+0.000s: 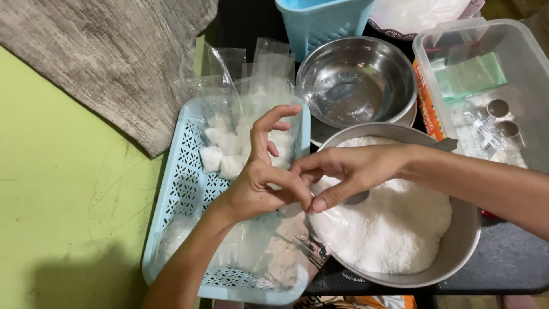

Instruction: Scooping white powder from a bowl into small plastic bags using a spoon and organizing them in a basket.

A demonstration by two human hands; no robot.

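Both hands, left hand (257, 177) and right hand (343, 171), pinch a clear plastic bag (320, 220); a slack grip could spill white powder (394, 223) onto the table (509, 257).

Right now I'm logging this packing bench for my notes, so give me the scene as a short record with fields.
left hand: raised over the tray, fingers curled, pinching a clear plastic bag together with the other hand
right hand: fingertips on the same bag, at the bowl's near edge
light blue tray: perforated, holds small filled packets and clear bags
large metal bowl: holds white powder
smaller metal bowl: empty, behind
clear plastic box: at right, small metal cups inside
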